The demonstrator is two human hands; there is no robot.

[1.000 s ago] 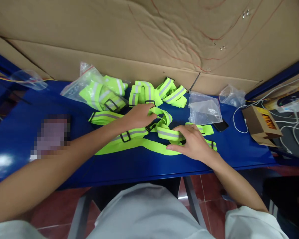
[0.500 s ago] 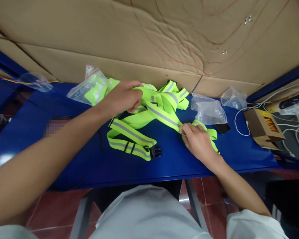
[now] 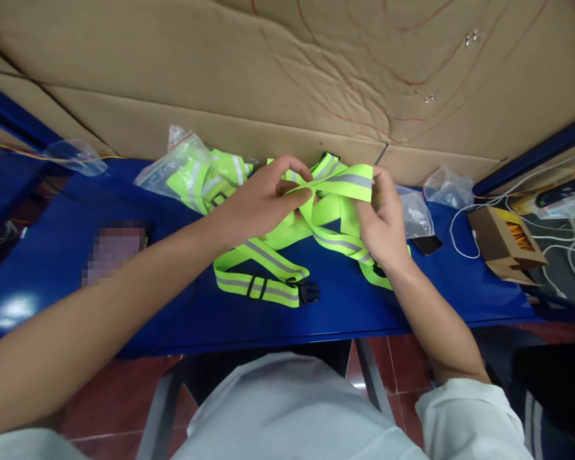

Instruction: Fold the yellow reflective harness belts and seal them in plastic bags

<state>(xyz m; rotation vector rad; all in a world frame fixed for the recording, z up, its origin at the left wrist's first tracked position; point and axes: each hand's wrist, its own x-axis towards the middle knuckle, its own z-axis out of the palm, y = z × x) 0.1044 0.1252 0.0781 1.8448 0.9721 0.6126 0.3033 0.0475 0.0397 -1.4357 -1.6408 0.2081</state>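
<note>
A neon-yellow reflective strap (image 3: 347, 181) with a grey stripe is stretched between my hands, raised over a tangle of similar webbing. My left hand (image 3: 273, 195) pinches its left part between thumb and fingers. At the strap's folded right end, my right hand (image 3: 383, 217) grips with thumb and fingers. Below, a loop of the same webbing (image 3: 242, 281) lies on the blue table, ending in a black side-release buckle (image 3: 309, 293). More webbing hangs under my right hand. Left of my left hand, a clear zip bag (image 3: 158, 172) covers part of a yellow reflective bundle (image 3: 232, 167).
Clear plastic bags (image 3: 418, 214) and a dark phone-like object (image 3: 427, 245) lie on the blue table (image 3: 268, 329) at right. An open cardboard box (image 3: 505, 246) stands near white cables (image 3: 453, 230). Cardboard (image 3: 196, 83) walls the back. A pixelated item (image 3: 115, 252) lies at left.
My right hand has moved up and left from near the table's front, bringing the strap with it. My left hand has shifted right, so the strap span between the hands is shorter.
</note>
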